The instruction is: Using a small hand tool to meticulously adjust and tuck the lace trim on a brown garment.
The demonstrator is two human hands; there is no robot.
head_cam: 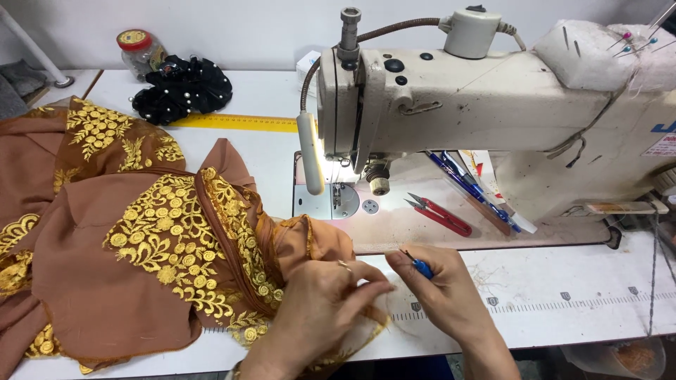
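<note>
On the white sewing table [232, 91], right hand [443, 288] pinches a blue seam ripper [421, 267], left hand [317, 309] grips brown fabric [98, 274].

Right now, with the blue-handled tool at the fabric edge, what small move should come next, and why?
Probably ease the tip of the blue-handled seam ripper in the right hand under a stitch at the brown embroidered fabric edge. The left hand already pinches that edge taut just beside the tip, so the stitches look within reach.

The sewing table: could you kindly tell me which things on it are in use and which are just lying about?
In use:
brown embroidered fabric, pinched by the left hand
blue-handled seam ripper, in the right hand

Lying about:
red thread snips
yellow ruler
black beaded piece
jar
pens
</note>
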